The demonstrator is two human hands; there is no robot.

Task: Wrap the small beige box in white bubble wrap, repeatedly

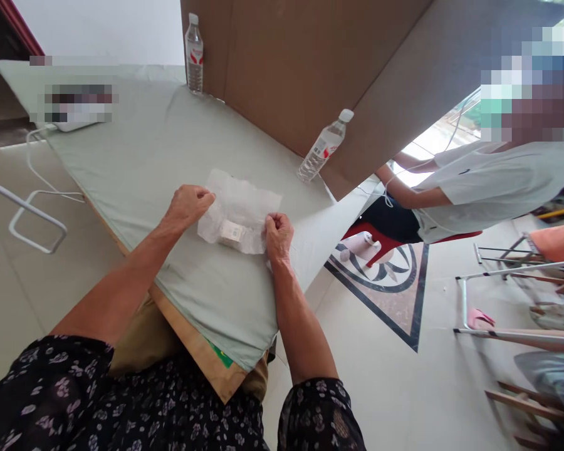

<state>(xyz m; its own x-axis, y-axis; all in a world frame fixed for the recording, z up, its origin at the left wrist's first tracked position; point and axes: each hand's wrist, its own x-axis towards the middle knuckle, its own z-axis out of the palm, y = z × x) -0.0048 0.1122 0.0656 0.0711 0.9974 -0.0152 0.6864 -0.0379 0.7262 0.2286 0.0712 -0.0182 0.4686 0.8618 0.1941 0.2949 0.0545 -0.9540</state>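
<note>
A sheet of translucent wrap, which looks like bubble wrap (254,200), lies spread on the cloth-covered table. On its near part rests a small whitish box (232,233) with faint print on one face. My left hand (190,205) pinches the wrap's left edge between thumb and fingers. At the opposite edge, my right hand (279,237) is closed on the wrap with the fingers curled. Neither hand touches the box.
Two water bottles, one (195,56) at the back and one (326,145) on the right, stand by a brown cardboard panel (282,69). A white device (82,117) with a cable lies at the left. Beyond the panel sits a person in a white shirt (493,181).
</note>
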